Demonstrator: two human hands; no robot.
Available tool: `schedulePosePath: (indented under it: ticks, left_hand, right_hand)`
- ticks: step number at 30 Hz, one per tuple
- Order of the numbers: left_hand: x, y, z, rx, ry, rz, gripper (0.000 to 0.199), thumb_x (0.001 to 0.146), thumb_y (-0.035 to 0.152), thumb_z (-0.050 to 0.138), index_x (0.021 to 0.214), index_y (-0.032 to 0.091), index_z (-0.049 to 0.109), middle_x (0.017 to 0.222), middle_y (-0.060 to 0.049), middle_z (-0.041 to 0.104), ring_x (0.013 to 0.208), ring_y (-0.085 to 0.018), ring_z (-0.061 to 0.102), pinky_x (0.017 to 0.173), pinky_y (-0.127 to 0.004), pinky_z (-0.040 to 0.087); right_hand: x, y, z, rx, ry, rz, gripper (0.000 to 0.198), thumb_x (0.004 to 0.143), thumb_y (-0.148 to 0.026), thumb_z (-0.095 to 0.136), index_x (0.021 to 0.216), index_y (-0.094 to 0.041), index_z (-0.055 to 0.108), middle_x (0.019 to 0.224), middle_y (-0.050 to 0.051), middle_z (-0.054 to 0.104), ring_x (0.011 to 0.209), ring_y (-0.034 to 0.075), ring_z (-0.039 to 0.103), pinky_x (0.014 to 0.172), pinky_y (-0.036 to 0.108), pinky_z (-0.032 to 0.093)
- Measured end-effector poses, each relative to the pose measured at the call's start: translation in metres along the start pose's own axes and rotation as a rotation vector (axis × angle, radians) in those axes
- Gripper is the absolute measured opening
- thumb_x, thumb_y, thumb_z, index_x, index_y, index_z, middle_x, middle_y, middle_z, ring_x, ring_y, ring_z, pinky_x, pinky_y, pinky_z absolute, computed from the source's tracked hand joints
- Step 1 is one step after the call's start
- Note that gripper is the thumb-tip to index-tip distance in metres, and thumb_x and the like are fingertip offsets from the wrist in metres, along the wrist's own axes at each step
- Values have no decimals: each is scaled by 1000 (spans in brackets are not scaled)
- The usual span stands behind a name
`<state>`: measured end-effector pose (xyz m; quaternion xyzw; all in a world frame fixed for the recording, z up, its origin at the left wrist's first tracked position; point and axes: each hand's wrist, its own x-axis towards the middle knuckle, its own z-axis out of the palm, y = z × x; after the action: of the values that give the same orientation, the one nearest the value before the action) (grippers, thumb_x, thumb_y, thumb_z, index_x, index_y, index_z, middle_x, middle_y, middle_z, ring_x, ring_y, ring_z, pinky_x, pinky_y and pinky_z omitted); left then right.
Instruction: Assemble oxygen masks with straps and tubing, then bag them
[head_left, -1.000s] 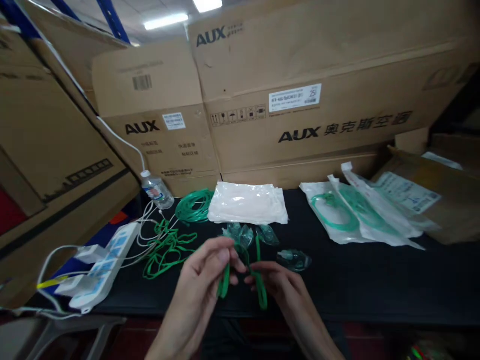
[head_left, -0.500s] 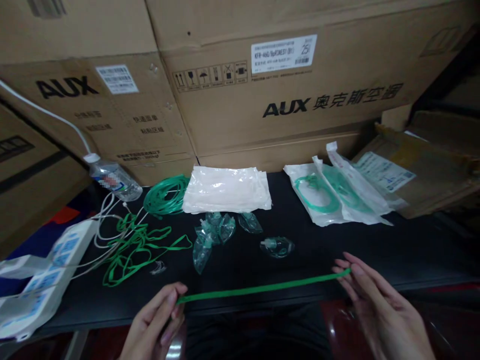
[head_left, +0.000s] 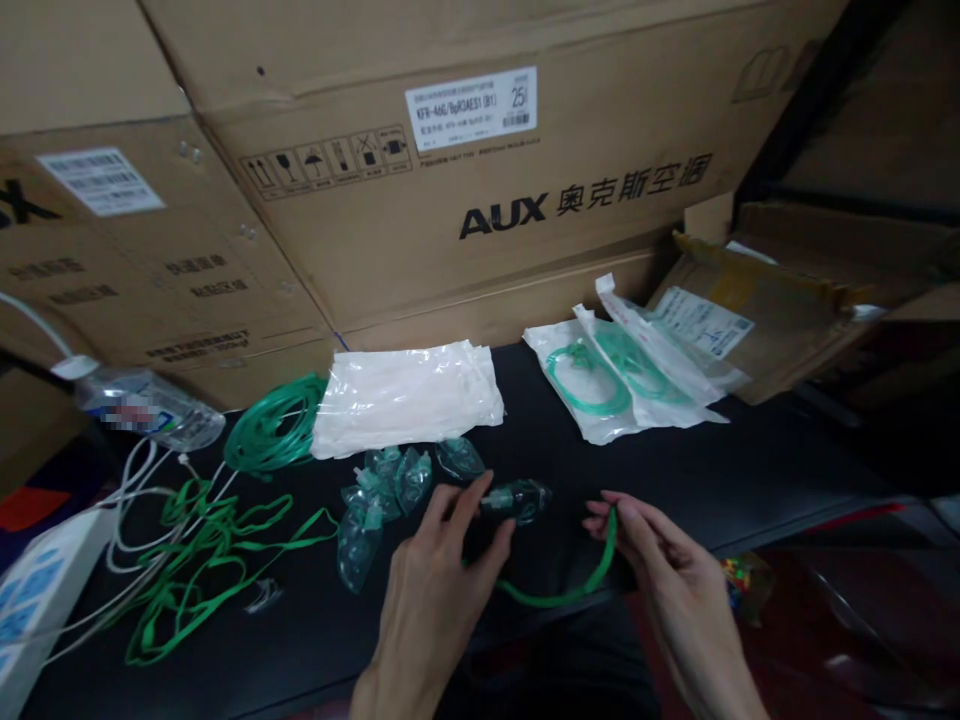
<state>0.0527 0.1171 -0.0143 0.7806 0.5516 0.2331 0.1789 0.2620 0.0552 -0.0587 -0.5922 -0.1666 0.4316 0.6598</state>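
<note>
My right hand (head_left: pixel 660 560) pinches one end of a green elastic strap (head_left: pixel 559 602) between thumb and forefinger. The strap sags in a curve toward my left hand (head_left: pixel 446 575), and its other end goes out of sight behind that palm, where the lower fingers seem to keep it. My left thumb and forefinger are spread at a clear green oxygen mask (head_left: pixel 525 500) on the black tabletop, around its connector end; whether they touch it I cannot tell. Several similar masks (head_left: pixel 375 500) lie bunched left of the hand, and another mask (head_left: pixel 460 457) is just beyond it.
White packets (head_left: pixel 409 395) are stacked at the back, beside coiled green tubing (head_left: pixel 274 425). Loose green straps (head_left: pixel 199 570), white cables, a power strip (head_left: pixel 56 590) and a plastic bottle (head_left: pixel 154 405) occupy the left. Bagged tubing (head_left: pixel 589 385) and an open carton (head_left: pixel 757 320) stand right.
My left hand has moved right and forward to the single mask, its thumb and forefinger opening. The strap, stretched straight before, now hangs slack. The camera view has turned.
</note>
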Motion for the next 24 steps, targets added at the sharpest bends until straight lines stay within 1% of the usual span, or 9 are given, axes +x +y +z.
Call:
schedulePosePath:
  ticks: [3,6,8,10,12,14,18,21,24]
  left_hand:
    - [19,15,8,171,-202,47,61,91,40,73,149,31,55,143,-10,63,84,-29,78,67,-36,61]
    - [27,21,15,291,-334,78,53,93,31,72,144,28,60,141,-11,65,83,-34,79,67,-42,62]
    - [28,19,17,281,-341,74,47,94,24,69,140,28,63,134,-9,70,84,-34,79,67,-41,62]
    - [27,14,16,150,-288,44,41,94,24,70,135,28,66,130,-8,73,91,-33,79,73,-39,61]
    - [26,8,13,-79,-220,-43,39,90,30,75,129,29,69,125,-6,75,99,-31,76,79,-37,59]
    - [22,4,7,-325,-184,-176,44,84,38,80,126,29,71,116,-5,78,95,-29,75,75,-33,57]
    - [10,0,-3,-666,-157,-378,50,80,50,79,126,29,72,97,-4,78,80,-24,71,61,-26,50]
    - [-2,1,-4,-886,-152,-485,50,83,61,72,121,28,74,89,-5,78,84,-25,70,68,-28,51]
    - [-9,3,-2,-1034,-150,-594,58,83,73,66,116,26,76,92,-7,78,87,-27,71,72,-29,52]
  right_hand:
    - [3,2,1,39,12,-7,36,78,-44,88,103,-18,82,101,9,84,94,20,80,90,23,61]
    - [5,-2,3,126,42,4,37,74,-42,91,102,-19,82,101,8,84,96,21,80,93,27,61]
    - [7,-6,6,176,60,17,37,71,-41,93,98,-19,81,98,7,84,94,21,80,91,28,61]
    - [6,-11,9,195,65,19,41,69,-41,94,101,-19,79,94,6,84,86,19,79,85,26,63]
    - [4,-17,13,189,42,2,52,71,-39,93,115,-23,71,92,4,84,75,15,76,75,25,62]
    - [-1,-22,16,166,-13,-24,58,73,-36,93,122,-26,62,89,3,83,66,14,71,65,24,59]
    - [-9,-24,24,63,-222,24,35,79,-38,88,101,-20,68,87,8,82,62,15,68,59,24,55]
    - [-13,-17,31,11,-321,60,27,79,-39,87,89,-18,73,80,7,81,58,14,69,54,23,52]
    - [-19,-14,39,-10,-365,79,25,75,-37,90,84,-18,75,71,5,80,52,14,68,51,21,52]
